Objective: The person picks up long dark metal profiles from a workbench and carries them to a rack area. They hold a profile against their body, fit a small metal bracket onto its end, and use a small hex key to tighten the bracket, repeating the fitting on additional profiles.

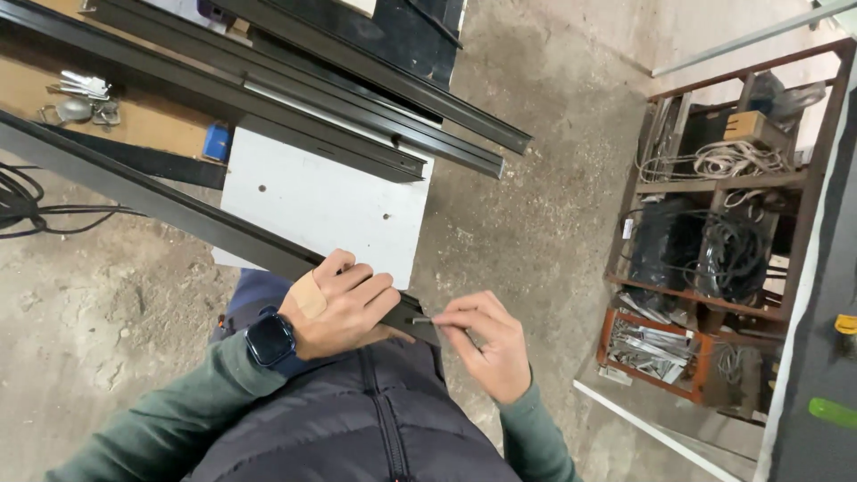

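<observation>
Dusty grey floor [553, 205] all around, cracked and bare. At the right, a rusty metal shelf [808, 192] full of stuff: coils of rope and black cable on the upper levels, a small box up top, shiny metal bits in the orange tray at the bottom. At the top left, a bench [321, 201] with a white board on it, and two long dark metal rails [357, 116] lying across it, ends poking past the bench's right edge. One more long dark rail [161, 201] running from the left edge down to the body, its near end off the bench's front edge, probably so the end is close and easy to reach. Left hand [344, 303], with a watch and a plaster, wrapped tight round that rail end, likely to keep it steady. Right hand [486, 344] narrow, fingers pinched on a small thin metal piece [422, 319] touching the rail end; too small to tell what kind. Some silver clips [80, 94] near the bench's far left corner.
</observation>
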